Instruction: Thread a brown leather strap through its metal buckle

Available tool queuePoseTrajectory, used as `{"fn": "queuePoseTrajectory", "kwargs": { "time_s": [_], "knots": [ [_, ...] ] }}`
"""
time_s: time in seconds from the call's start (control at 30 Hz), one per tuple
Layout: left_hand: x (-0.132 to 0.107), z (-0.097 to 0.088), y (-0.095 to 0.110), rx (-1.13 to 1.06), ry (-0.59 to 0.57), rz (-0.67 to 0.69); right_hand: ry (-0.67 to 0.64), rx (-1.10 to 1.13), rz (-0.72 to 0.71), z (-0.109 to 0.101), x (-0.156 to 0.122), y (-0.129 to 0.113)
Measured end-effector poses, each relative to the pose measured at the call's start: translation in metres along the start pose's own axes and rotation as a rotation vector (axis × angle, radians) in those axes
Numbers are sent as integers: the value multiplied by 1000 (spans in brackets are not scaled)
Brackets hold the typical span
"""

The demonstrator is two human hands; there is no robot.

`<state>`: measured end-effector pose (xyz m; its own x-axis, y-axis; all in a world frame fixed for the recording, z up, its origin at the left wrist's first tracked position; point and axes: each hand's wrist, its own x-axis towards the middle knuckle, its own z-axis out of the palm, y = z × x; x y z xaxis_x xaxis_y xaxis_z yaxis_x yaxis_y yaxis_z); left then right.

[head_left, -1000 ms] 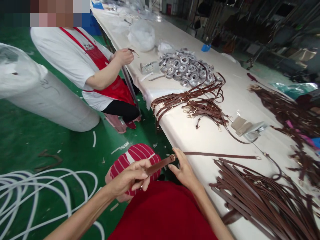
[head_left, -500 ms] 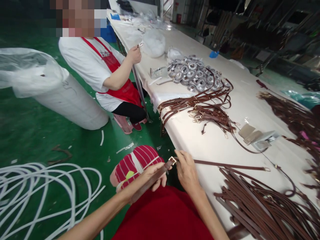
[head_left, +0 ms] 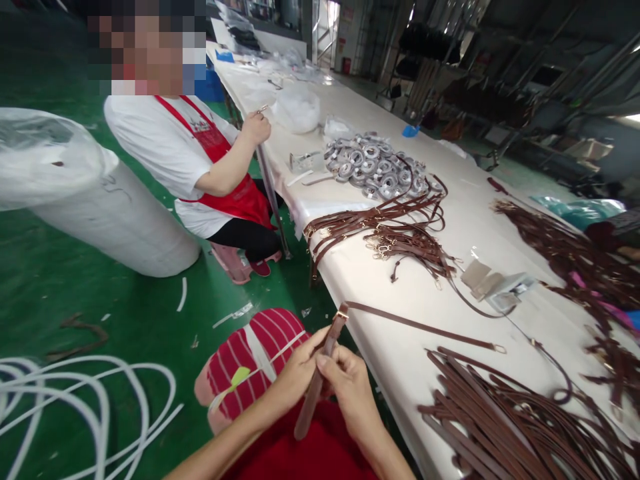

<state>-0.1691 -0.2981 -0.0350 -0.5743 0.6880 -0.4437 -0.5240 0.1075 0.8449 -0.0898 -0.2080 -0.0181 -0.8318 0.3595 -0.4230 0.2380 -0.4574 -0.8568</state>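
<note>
Both hands meet just off the near edge of the white table (head_left: 415, 300), above my red lap. My left hand (head_left: 295, 377) and my right hand (head_left: 350, 390) grip one brown leather strap (head_left: 320, 373), which stands nearly upright between them. Its gold buckle (head_left: 343, 312) is at the top end. From the buckle a thin brown strap (head_left: 420, 325) runs right across the table to a small gold ring (head_left: 499, 348). A thick pile of loose brown straps (head_left: 520, 413) lies on the table to the right of my hands.
A seated person in a white shirt and red apron (head_left: 200, 160) works at the table's left side. On the table lie a heap of grey tape rolls (head_left: 375, 160), bundled straps with gold hardware (head_left: 395, 230) and small packets (head_left: 493, 283). A red striped stool (head_left: 250, 360), white tubing (head_left: 75, 400) and a large white roll (head_left: 90, 200) are on the green floor.
The strap has swung from lying nearly flat to almost upright. My right hand left the buckle end and closed on the strap's middle beside my left hand. The view tilted up slightly.
</note>
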Motion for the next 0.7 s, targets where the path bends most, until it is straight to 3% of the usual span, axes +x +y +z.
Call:
{"fn": "queuePoseTrajectory", "kwargs": {
  "time_s": [0.13, 0.23, 0.37, 0.47, 0.7],
  "knots": [
    [5, -2, 13, -207, -99, -83, -43, 111, -6, -2, -5, 1],
    [10, 4, 20, -295, -15, -62, -59, 75, -50, -2, -4, 7],
    [14, 19, 15, -256, 107, -24, 17, 64, -111, -2, 2, 15],
    [13, 27, 3, -221, 109, -70, 66, 79, -127, -3, 4, 20],
    [5, 35, -8, -55, 125, 28, 177, 170, -121, -2, 8, 23]
  ]
}}
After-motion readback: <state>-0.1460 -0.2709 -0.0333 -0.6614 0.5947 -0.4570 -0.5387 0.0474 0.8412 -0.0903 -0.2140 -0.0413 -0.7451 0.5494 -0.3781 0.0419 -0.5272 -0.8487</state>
